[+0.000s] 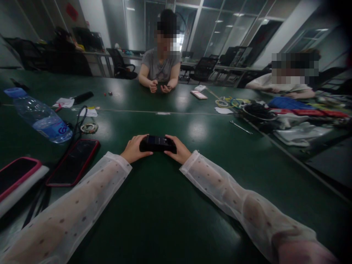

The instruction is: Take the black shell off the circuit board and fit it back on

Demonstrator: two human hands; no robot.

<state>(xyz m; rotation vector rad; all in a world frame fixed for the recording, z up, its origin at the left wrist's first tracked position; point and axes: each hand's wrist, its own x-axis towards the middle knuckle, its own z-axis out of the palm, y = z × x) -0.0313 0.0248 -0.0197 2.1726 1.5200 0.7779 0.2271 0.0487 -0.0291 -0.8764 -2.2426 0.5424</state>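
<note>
A black handheld device (158, 143) with a small dark screen is at the middle of the green table (165, 205). My left hand (135, 149) is closed on its left end, thumb along the near side and fingers behind. Its right end is gripped the same way by my right hand (178, 149). Whether the device rests on the tabletop or is held just above it, I cannot tell. Sheer white dotted sleeves cover both my forearms.
To the left lie a red-edged phone (73, 163), a pink-cased phone (18, 176), a bracelet (89, 127) and a tilted water bottle (41, 117). A wrench (241, 127) and a heap of cables (255, 110) are at right. A person (161, 62) sits opposite, another (286, 82) at right.
</note>
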